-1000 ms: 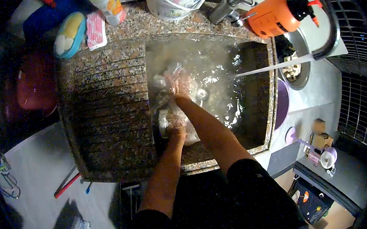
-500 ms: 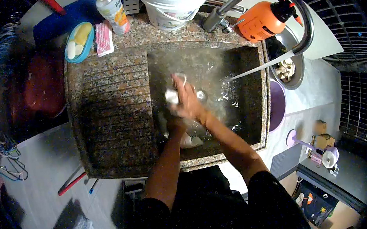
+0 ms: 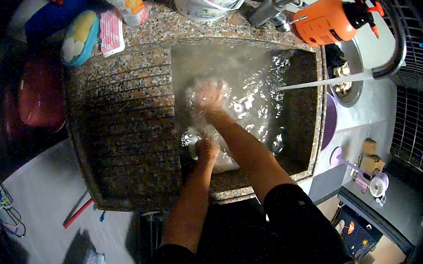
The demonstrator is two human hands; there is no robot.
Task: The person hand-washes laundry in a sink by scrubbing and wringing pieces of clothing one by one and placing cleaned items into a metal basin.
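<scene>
Both of my hands are down in the cloudy water of the granite sink [image 3: 315, 124]. My right hand [image 3: 211, 95] is farther from me, under the churning surface, its fingers blurred by water and motion. Nearer to me, at the left wall of the basin, my left hand [image 3: 209, 148] is dipped in past the fingers, which are hidden. A pale, cloth-like piece [image 3: 225, 164] lies in the water beside my left wrist. Whether either hand holds something cannot be made out. Water runs from the curved faucet [image 3: 397, 38] into the basin's right side.
The ribbed drainboard [image 3: 127, 133] lies left of the basin. Along the back ledge stand a soap dish [image 3: 81, 38], a pink-and-white sponge [image 3: 112, 33], a bottle [image 3: 131, 7], a white bucket [image 3: 213, 0] and an orange sprayer [image 3: 324, 21]. A metal bowl [image 3: 357, 88] sits at the right.
My hands were together above the water, with something whitish at them. Now they are apart and down in the water, the right one farther away. The surface is more stirred; the view has shifted.
</scene>
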